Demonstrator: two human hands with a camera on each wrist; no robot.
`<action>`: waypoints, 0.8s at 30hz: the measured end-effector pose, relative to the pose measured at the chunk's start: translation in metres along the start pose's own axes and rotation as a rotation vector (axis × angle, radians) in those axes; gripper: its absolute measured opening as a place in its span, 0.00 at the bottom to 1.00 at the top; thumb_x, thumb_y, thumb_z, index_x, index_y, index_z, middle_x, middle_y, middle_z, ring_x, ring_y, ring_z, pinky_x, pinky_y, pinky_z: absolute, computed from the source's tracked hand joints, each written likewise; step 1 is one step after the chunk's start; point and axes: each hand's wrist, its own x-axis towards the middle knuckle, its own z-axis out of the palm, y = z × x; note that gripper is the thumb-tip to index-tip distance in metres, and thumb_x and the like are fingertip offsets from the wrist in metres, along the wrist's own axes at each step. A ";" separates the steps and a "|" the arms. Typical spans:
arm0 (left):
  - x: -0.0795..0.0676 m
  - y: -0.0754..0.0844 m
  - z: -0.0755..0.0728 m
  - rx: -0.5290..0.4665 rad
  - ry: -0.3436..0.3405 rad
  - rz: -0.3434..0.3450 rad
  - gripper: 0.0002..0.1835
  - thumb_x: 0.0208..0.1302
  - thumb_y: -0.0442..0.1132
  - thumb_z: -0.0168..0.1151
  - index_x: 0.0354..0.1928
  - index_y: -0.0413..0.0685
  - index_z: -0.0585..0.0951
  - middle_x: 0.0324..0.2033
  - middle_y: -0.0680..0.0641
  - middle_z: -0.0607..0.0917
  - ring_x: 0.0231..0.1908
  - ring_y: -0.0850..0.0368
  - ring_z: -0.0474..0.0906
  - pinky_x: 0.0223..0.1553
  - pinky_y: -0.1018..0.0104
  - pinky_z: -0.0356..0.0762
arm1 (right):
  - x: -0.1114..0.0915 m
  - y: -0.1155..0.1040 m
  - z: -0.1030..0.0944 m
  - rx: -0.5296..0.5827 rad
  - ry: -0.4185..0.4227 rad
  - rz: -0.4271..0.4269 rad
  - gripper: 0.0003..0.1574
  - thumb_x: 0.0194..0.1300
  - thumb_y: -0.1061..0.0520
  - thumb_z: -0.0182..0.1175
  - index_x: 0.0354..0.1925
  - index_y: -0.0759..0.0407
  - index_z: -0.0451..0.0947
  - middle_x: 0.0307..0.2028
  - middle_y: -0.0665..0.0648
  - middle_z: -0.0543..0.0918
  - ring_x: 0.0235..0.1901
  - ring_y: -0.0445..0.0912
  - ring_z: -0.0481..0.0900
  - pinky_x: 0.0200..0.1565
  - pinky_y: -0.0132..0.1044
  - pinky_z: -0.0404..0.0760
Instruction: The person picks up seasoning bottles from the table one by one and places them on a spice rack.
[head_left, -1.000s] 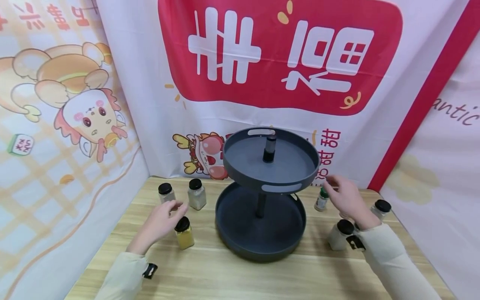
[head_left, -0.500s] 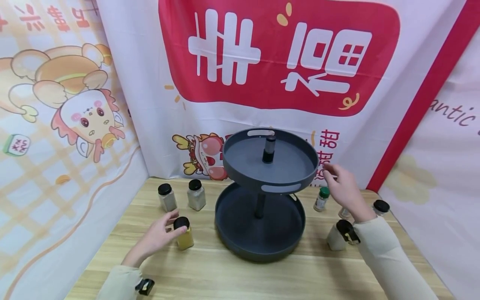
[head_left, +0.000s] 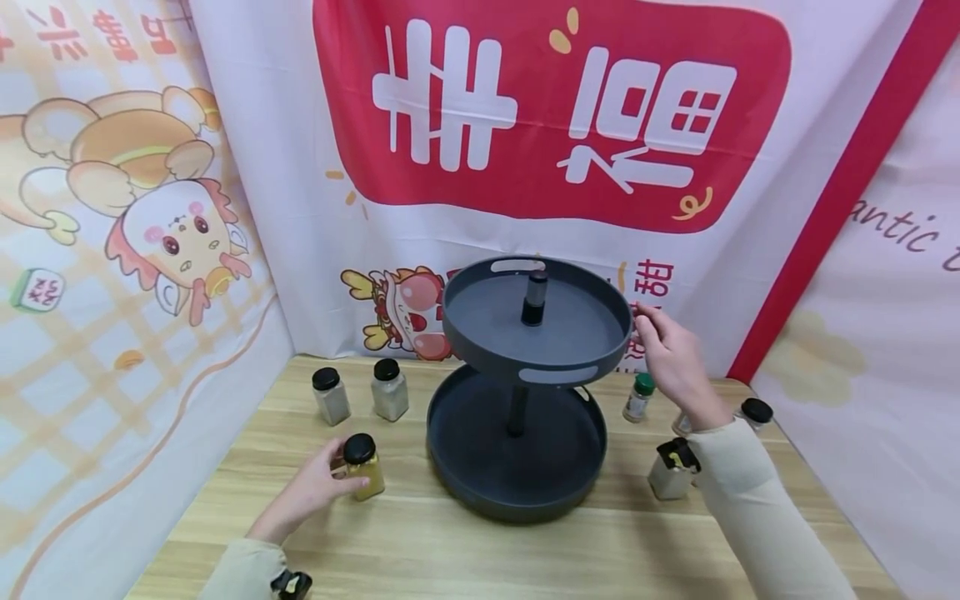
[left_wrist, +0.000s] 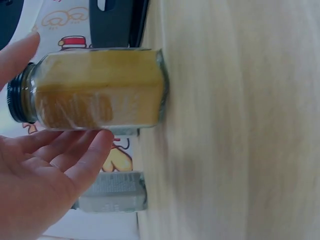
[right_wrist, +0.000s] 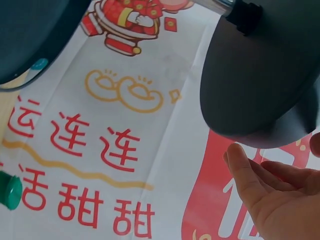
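Observation:
A square glass jar of yellow powder (head_left: 368, 479) with a black lid stands upright on the table. My left hand (head_left: 309, 493) is around its left side, thumb toward its front and fingers behind; in the left wrist view the fingers lie along the jar (left_wrist: 102, 90) uncurled, and the thumb looks apart from it. A dark grey two-tier round stand has an upper tray (head_left: 483, 321) and a lower tray (head_left: 480, 454). My right hand (head_left: 673, 358) is at the upper tray's right rim; in the right wrist view its extended fingertips are just beside the tray's edge (right_wrist: 260, 115), contact unclear.
Two black-lidded jars, one left (head_left: 332, 400) and one nearer the stand (head_left: 390, 393), stand at the back left. On the right are a green-capped bottle (head_left: 638, 398), a black-lidded jar (head_left: 670, 482) and another dark lid (head_left: 756, 409). Printed cloth (head_left: 322, 292) hangs behind the table.
My left hand has moved down from above the yellow jar to beside it, on its left. My right hand has moved up and left to the upper tray's rim. The jars stay put.

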 end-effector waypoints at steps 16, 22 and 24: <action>0.007 -0.013 0.013 0.029 0.135 -0.066 0.31 0.52 0.34 0.71 0.57 0.32 0.70 0.45 0.38 0.80 0.44 0.48 0.75 0.47 0.59 0.74 | 0.002 -0.005 0.008 0.082 0.023 -0.040 0.37 0.74 0.40 0.39 0.70 0.62 0.57 0.65 0.66 0.65 0.61 0.59 0.65 0.60 0.57 0.64; 0.009 -0.015 0.015 0.034 0.163 -0.073 0.27 0.51 0.36 0.72 0.54 0.36 0.74 0.36 0.46 0.79 0.36 0.56 0.71 0.37 0.66 0.71 | 0.004 -0.004 0.009 0.086 0.036 -0.063 0.36 0.74 0.41 0.40 0.69 0.62 0.59 0.65 0.66 0.65 0.63 0.59 0.63 0.61 0.58 0.61; 0.009 -0.016 0.016 0.032 0.165 -0.078 0.27 0.51 0.37 0.72 0.54 0.36 0.74 0.37 0.46 0.79 0.36 0.56 0.71 0.37 0.66 0.71 | 0.004 -0.003 0.009 0.089 0.037 -0.070 0.36 0.74 0.41 0.40 0.69 0.62 0.59 0.65 0.66 0.65 0.63 0.59 0.62 0.61 0.59 0.61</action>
